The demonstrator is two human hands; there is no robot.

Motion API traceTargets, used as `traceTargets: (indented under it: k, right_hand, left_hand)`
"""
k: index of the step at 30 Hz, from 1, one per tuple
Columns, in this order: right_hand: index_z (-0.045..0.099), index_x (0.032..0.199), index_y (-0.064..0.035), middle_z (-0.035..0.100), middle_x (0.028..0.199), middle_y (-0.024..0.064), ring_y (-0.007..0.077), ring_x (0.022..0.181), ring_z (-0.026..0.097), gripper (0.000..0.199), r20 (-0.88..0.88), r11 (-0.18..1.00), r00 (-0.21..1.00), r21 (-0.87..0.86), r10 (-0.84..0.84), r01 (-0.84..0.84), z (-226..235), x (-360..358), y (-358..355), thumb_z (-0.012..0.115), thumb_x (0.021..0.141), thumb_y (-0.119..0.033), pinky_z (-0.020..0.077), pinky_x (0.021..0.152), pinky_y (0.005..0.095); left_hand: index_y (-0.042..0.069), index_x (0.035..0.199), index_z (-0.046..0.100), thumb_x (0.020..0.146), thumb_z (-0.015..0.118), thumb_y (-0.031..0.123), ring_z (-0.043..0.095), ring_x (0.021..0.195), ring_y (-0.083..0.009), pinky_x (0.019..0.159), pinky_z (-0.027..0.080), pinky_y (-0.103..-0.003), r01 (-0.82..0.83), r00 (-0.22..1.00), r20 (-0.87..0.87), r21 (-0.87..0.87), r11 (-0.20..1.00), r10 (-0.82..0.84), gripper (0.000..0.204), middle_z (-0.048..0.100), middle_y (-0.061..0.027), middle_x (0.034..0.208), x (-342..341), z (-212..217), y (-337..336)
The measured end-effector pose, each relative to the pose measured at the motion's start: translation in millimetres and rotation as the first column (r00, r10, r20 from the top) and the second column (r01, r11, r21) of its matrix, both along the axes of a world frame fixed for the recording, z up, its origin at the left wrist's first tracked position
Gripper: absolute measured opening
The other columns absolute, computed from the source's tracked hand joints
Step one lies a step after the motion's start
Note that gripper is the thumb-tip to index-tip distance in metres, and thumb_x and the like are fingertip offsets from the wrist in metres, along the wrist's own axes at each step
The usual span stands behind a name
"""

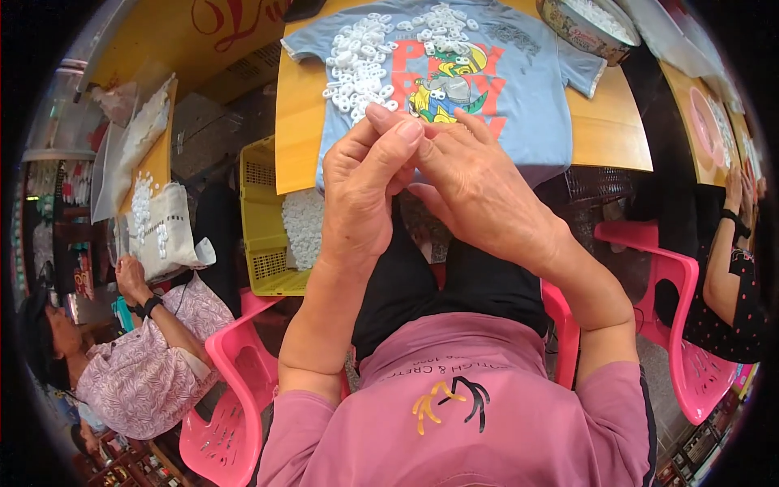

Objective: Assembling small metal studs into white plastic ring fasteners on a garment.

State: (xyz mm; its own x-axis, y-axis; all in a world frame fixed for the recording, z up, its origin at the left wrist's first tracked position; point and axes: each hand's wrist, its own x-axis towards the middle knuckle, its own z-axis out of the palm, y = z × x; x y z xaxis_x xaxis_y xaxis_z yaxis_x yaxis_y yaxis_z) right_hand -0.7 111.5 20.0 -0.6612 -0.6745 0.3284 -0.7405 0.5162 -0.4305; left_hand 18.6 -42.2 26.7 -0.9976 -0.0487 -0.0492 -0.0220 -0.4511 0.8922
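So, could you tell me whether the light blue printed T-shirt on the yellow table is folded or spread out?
Spread out: the light blue T-shirt lies flat on the yellow table, both sleeves out, with small white plastic rings heaped on it.

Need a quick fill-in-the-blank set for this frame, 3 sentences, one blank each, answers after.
1. The small white plastic pieces lie heaped on a light ____ T-shirt spread over the table.
2. The left hand and right hand meet fingertip to fingertip in front of the ____.
3. Left of the person's lap stands a ____ crate holding more white pieces.

Missing words: blue; T-shirt; yellow
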Motion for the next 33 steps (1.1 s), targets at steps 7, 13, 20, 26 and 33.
traceTargets:
  k: [7, 13, 20, 26, 33]
  right_hand:
    - [0.041, 0.141, -0.0076, 0.059, 0.121, 0.0141, 0.0325, 0.114, 0.055, 0.070, -0.032, 1.000, 1.000, -0.001, -0.001, 0.001, 4, -1, 7, 0.071, 0.077, -0.003, 0.0394, 0.101, 0.0505]
    - [0.035, 0.146, -0.0102, 0.064, 0.111, 0.0143, 0.0315, 0.097, 0.063, 0.078, 0.691, 0.961, 0.690, -0.276, 0.215, -0.022, 28, -1, 12, 0.071, 0.077, -0.003, 0.0509, 0.082, 0.0375]
    - [0.042, 0.138, -0.0101, 0.064, 0.094, 0.0132, 0.0326, 0.081, 0.064, 0.065, -0.064, 1.000, 0.998, 0.011, -0.015, 0.016, -16, -8, 8, 0.069, 0.079, -0.004, 0.0513, 0.066, 0.0421]
    - [0.041, 0.138, -0.0091, 0.065, 0.087, 0.0125, 0.0308, 0.076, 0.065, 0.065, 0.092, 0.995, 0.995, -0.095, 0.041, -0.032, -5, -3, 7, 0.068, 0.080, -0.001, 0.0525, 0.065, 0.0386]
    - [0.021, 0.153, -0.0086, 0.066, 0.079, 0.0102, 0.0177, 0.069, 0.067, 0.074, 0.745, 0.837, 0.472, -0.546, 0.472, 0.025, 9, -6, 14, 0.062, 0.090, -0.003, 0.0546, 0.065, 0.0320]
  left_hand:
    - [0.002, 0.094, 0.070, 0.091, 0.068, 0.020, 0.040, 0.058, -0.0015, 0.052, 0.028, -0.017, 0.026, 0.999, -0.027, -0.027, 0.999, -0.027, 0.019, 0.054, 0.0059, 0.069, 0, -4, -2]
    - [0.002, 0.093, 0.070, 0.090, 0.070, 0.023, 0.041, 0.057, -0.0013, 0.050, 0.029, -0.018, 0.061, 0.998, -0.015, 0.023, 0.998, -0.061, 0.021, 0.055, 0.0060, 0.069, 0, -4, -3]
    - [0.003, 0.089, 0.069, 0.087, 0.069, 0.019, 0.043, 0.058, -0.0017, 0.052, 0.031, -0.019, -0.049, 0.999, -0.023, -0.149, 0.988, 0.046, 0.016, 0.059, 0.0040, 0.071, -1, 2, 5]
    - [0.005, 0.085, 0.068, 0.088, 0.069, 0.020, 0.044, 0.061, -0.0016, 0.053, 0.032, -0.018, -0.018, 0.999, -0.029, -0.083, 0.996, 0.016, 0.016, 0.059, 0.0039, 0.071, -1, -2, 2]
    - [0.006, 0.085, 0.068, 0.091, 0.070, 0.023, 0.045, 0.065, -0.0028, 0.059, 0.036, -0.018, -0.025, 0.989, -0.148, -0.091, 0.996, 0.011, 0.019, 0.063, 0.0006, 0.080, -3, -3, 6]
